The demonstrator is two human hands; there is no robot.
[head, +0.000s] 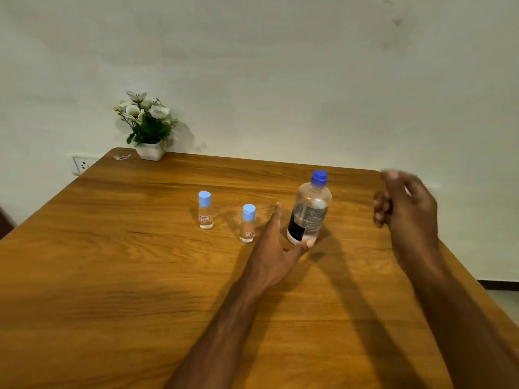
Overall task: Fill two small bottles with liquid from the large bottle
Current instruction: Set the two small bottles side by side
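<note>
i see the large clear plastic bottle with the dark blue cap (309, 211) upright on the wooden table (112, 276). my left hand (276, 248) sits at its base, fingers spread apart, thumb tip touching it. my right hand (404, 200) hangs right of it, blurred, fingers loosely curled, holding nothing. two small clear bottles with light blue caps (205, 210) (248, 223) stand left of it, caps on.

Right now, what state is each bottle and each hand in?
Large bottle: upright on the table, blue cap on, tilted slightly.
Left small bottle: upright, cap on.
Right small bottle: upright, cap on.
Left hand: open, fingers at the large bottle's base, not yet gripping.
Right hand: raised, loosely curled, empty, blurred.
</note>
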